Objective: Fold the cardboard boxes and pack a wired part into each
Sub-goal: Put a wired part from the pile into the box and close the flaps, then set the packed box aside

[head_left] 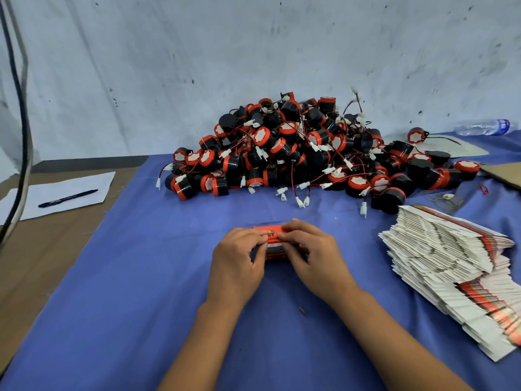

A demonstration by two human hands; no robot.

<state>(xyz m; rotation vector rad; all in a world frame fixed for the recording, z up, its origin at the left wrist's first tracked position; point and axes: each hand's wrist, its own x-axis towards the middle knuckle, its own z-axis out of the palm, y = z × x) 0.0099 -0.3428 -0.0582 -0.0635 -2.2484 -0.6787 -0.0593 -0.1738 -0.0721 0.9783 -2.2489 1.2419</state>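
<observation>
A small red cardboard box (273, 239) sits on the blue cloth at the centre of the table, mostly covered by my hands. My left hand (238, 263) grips its left side with curled fingers. My right hand (310, 256) grips its right side, fingers over the top flap. Behind it lies a large heap of black and red round wired parts (304, 149) with red wires and white plugs. A fanned stack of flat unfolded boxes (454, 263) lies to the right.
A blue cloth (146, 277) covers the table. At the left, a pen (67, 198) rests on a white sheet (59, 194), and dark cables (22, 131) hang down. A plastic bottle (483, 127) lies at the far right, near a cardboard piece (504, 173).
</observation>
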